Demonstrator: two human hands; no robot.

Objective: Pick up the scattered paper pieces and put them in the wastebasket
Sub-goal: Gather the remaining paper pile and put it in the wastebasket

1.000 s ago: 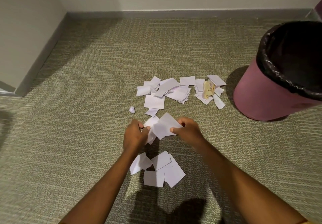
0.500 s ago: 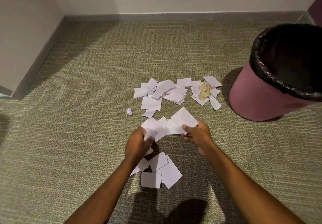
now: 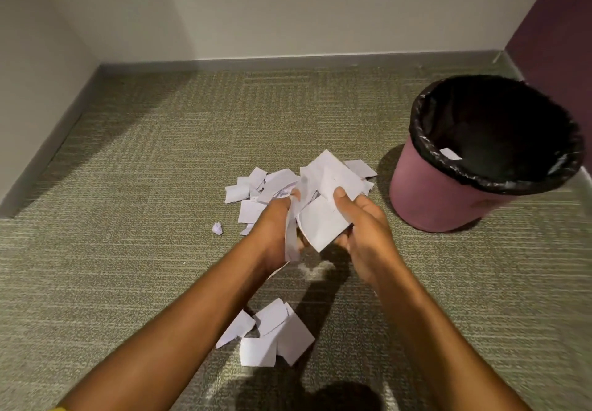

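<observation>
Both hands, left hand (image 3: 275, 228) and right hand (image 3: 362, 234), clamp a paper bundle (image 3: 323, 205) mid-frame. Light, floppy, slippery sheets likely slip out; squeeze from both sides toward wastebasket (image 3: 426, 199), right.

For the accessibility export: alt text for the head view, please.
A left hand and right hand together grip a bunch of white paper pieces above grey-green carpet. A pink wastebasket with a black liner stands to the right, a white piece inside. More pieces lie in a far pile and a near pile, one crumpled scrap apart.
</observation>
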